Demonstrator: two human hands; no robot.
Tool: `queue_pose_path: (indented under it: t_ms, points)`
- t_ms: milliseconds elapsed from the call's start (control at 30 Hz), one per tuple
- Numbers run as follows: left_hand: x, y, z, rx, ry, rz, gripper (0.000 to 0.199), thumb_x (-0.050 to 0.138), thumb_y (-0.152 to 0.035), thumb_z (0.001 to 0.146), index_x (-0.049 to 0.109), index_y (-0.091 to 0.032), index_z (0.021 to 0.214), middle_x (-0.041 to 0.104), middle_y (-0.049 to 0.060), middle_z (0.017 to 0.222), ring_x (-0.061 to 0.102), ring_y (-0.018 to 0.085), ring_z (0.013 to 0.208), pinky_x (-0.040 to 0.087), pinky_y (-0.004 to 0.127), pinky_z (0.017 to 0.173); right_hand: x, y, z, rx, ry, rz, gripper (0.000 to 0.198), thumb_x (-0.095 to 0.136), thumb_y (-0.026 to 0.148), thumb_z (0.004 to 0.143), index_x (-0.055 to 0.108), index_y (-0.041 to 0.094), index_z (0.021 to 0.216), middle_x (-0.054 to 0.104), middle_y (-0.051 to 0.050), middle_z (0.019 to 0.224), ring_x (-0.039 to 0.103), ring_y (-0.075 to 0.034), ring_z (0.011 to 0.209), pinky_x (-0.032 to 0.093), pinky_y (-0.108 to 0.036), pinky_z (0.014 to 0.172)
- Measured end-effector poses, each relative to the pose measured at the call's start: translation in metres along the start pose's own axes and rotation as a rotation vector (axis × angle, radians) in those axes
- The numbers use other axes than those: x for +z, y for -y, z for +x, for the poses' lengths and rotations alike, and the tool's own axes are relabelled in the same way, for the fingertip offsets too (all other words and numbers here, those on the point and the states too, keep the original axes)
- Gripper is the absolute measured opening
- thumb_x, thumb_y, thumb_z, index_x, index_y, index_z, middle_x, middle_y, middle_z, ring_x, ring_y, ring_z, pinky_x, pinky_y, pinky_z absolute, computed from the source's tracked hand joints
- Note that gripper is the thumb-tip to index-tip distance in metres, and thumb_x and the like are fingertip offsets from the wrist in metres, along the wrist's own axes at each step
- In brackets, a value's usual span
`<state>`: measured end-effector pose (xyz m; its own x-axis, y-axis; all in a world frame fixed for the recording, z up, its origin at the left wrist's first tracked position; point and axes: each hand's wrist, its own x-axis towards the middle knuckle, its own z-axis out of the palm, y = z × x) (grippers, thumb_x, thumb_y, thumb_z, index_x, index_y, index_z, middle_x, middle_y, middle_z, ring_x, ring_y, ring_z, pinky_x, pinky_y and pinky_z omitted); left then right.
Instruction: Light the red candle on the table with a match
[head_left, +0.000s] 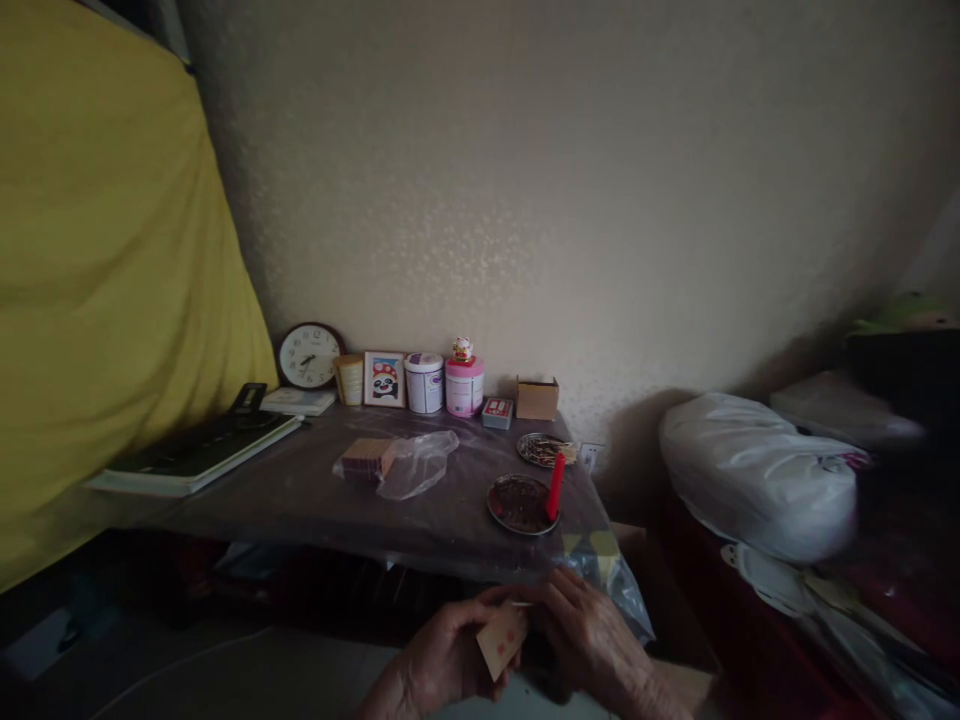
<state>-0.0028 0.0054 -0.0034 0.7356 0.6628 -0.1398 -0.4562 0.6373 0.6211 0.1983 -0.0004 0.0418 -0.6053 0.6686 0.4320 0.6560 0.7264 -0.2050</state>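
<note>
At the bottom of the head view, my left hand [448,648] is closed around a small tan matchbox [501,642] with red marks on its face, held tilted in front of the table's edge. My right hand [589,630] is curled against the box's upper right side. At its fingertips shows the pale tip of a thin matchstick [523,603], most of it hidden by the fingers. Beyond my hands, an upright red candle [556,487] stands on the right side of a round metal plate [504,521].
Behind the candle, another plate [529,458] holds thin sticks. A stack of small boxes [367,458] lies beside a clear plastic bag [420,468]. Along the wall stand a clock [310,356], canisters [424,384] and an open carton [537,400]. White bags [750,470] are at right.
</note>
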Motion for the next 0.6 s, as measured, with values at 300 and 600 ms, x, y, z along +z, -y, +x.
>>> queue_pose_path:
  t_ms: [300, 600]
  points:
    - [0.009, -0.008, -0.004, 0.147, -0.015, -0.078, 0.055, 0.042, -0.029, 0.085, 0.027, -0.024, 0.137, 0.067, 0.009, 0.085, 0.063, 0.018, 0.068, 0.042, 0.028, 0.061, 0.001, -0.005, 0.0, 0.396, -0.224, 0.335, 0.012, 0.044, 0.018, 0.082, 0.055, 0.019, 0.079, 0.057, -0.001, 0.075, 0.055, -0.013, 0.068, 0.045, -0.023, 0.062]
    - [0.013, -0.008, 0.001, 0.3, -0.063, -0.18, 0.041, 0.046, -0.022, 0.085, 0.044, -0.029, 0.125, 0.067, 0.006, 0.092, 0.063, 0.018, 0.083, 0.043, 0.033, 0.076, 0.021, 0.01, 0.006, 0.504, -0.344, 0.695, 0.025, 0.056, 0.043, 0.081, 0.056, 0.018, 0.079, 0.058, 0.001, 0.074, 0.056, -0.012, 0.069, 0.046, -0.019, 0.064]
